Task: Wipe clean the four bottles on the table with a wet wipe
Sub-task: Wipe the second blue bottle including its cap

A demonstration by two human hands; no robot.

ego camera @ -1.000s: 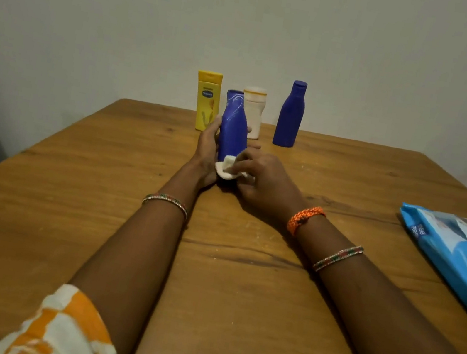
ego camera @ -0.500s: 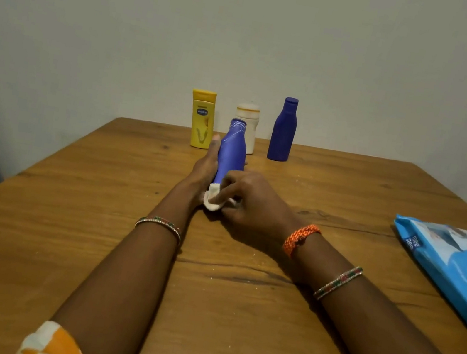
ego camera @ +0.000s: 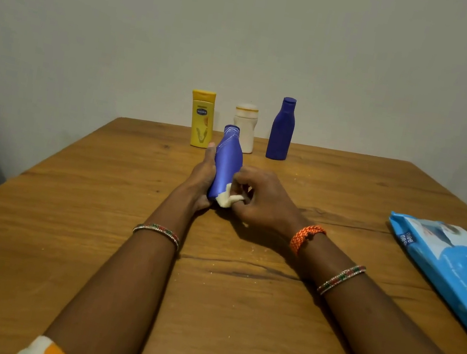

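My left hand grips a blue bottle that tilts away from me above the wooden table. My right hand pinches a crumpled white wet wipe against the bottle's lower end. Three more bottles stand upright in a row at the table's far edge: a yellow one on the left, a white one in the middle, partly hidden behind the held bottle, and a dark blue one on the right.
A blue pack of wet wipes lies flat at the table's right edge. A plain wall stands right behind the far edge. A dark opening shows past the table's left side.
My right hand has drawn the wipe down to the bottle's base while my left hand keeps its grip. The view has tipped, so everything sits lower in frame.
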